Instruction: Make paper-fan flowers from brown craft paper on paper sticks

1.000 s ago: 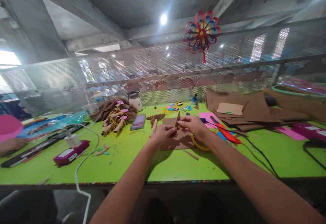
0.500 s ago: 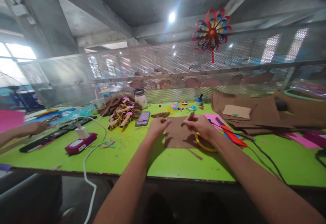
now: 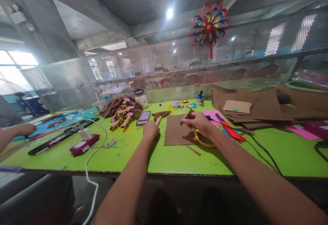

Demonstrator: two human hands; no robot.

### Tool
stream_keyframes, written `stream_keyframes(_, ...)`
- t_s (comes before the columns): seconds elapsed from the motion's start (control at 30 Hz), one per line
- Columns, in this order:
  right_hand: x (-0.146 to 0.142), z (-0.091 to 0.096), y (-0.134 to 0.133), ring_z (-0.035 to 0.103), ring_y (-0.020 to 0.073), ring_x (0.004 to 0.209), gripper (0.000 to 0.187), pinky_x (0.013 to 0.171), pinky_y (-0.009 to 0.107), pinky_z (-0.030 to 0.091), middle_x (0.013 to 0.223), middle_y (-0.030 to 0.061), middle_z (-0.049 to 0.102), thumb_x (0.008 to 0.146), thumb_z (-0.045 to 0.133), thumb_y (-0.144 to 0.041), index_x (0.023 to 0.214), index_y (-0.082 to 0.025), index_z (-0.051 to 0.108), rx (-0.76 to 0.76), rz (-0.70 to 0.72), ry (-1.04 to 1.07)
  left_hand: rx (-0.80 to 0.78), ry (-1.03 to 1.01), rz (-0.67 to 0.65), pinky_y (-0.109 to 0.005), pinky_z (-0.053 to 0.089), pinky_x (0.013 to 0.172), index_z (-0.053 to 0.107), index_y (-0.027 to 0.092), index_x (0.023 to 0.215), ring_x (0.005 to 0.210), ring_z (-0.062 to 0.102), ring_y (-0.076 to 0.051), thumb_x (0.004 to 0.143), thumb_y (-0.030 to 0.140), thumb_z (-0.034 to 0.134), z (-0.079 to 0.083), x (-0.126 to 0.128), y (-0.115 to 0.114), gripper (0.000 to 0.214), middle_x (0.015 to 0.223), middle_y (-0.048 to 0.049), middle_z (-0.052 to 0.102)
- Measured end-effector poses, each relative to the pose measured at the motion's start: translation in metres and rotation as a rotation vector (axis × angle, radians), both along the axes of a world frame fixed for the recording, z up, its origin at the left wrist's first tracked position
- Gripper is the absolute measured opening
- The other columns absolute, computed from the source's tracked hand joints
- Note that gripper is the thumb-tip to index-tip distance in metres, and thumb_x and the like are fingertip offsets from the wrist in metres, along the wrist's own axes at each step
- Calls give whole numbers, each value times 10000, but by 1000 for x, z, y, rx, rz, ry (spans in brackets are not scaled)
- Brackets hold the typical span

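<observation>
My left hand (image 3: pixel 151 130) is beside the phone (image 3: pixel 143 118) on the green table. One finger points toward a zigzag-edged brown piece (image 3: pixel 161 114); the other fingers look curled, and I see nothing held in them. My right hand (image 3: pixel 198 122) pinches a small brown paper piece (image 3: pixel 186 116) above a flat brown sheet (image 3: pixel 175 134). Under that wrist lies a yellow ring-shaped item (image 3: pixel 202 142), partly hidden by the hand. A thin brown strip (image 3: pixel 193 150) rests at the sheet's lower edge.
Red-handled scissors (image 3: pixel 233 132) lie right of my hand by pink paper (image 3: pixel 212 115). Brown sheets (image 3: pixel 251 98) pile up at right. Paper rolls with yellow string (image 3: pixel 123 115) are at left, with a purple power strip (image 3: pixel 84 145) and white cable (image 3: pixel 86 168). Another person's hand (image 3: pixel 27 128) works far left.
My left hand has moved left, away from the brown sheet and toward the phone. My right hand still pinches the small brown piece. The other person's hand has shifted left.
</observation>
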State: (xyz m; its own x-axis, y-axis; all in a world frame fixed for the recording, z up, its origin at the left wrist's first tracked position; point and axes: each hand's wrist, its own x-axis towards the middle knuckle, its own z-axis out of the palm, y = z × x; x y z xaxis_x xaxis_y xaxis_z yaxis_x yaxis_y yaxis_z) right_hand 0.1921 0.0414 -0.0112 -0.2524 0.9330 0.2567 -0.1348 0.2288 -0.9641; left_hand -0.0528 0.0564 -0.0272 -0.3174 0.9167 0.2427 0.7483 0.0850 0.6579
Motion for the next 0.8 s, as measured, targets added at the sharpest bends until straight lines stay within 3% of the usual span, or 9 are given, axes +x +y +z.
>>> stream_keyframes(0.13, -1, 1, -2, 451, 80, 443, 276, 464, 247, 366, 498, -23, 549, 563, 774, -314, 697, -112, 640, -13, 30, 8, 44, -65, 45, -327, 378, 726, 625, 149, 979, 974, 582, -326, 752, 175, 586, 10, 0, -3, 232, 960, -197, 625)
stream_keyframes(0.23, -2, 5, -6, 478, 87, 467, 284, 510, 264, 399, 522, -20, 563, 568, 781, -314, 715, -111, 649, -20, 73, 22, 92, -142, 20, -320, 408, 666, 534, 122, 975, 850, 626, -283, 816, 202, 516, 20, 14, -8, 179, 882, -185, 651)
stream_keyframes(0.37, 0, 15, -11, 498, 92, 503, 279, 533, 260, 387, 556, -17, 581, 609, 773, -328, 751, -117, 656, 32, 111, 79, 135, -313, -210, -282, 464, 625, 429, 149, 1004, 692, 656, -184, 896, 273, 427, 28, 42, -21, 164, 780, -91, 686)
stream_keyframes(0.43, 2, 21, -14, 494, 91, 514, 252, 528, 253, 369, 565, -18, 583, 642, 757, -334, 740, -129, 647, 86, 116, 117, 174, -585, -435, -298, 488, 662, 421, 152, 983, 727, 663, -180, 875, 306, 496, 30, 53, -30, 204, 817, -100, 694)
stream_keyframes(0.5, 5, 27, -16, 493, 91, 526, 229, 540, 256, 373, 589, -18, 589, 666, 743, -333, 729, -144, 630, 132, 115, 160, 147, -721, -565, -301, 492, 685, 439, 147, 979, 753, 663, -177, 833, 334, 577, 31, 60, -39, 274, 827, -97, 697)
stream_keyframes(0.8, 12, 38, -21, 512, 104, 564, 235, 562, 274, 405, 656, -4, 608, 679, 742, -312, 780, -163, 592, 99, 72, 231, -54, -925, -753, -259, 470, 653, 493, 135, 891, 731, 657, -154, 831, 298, 599, 42, 78, -63, 204, 801, -97, 699)
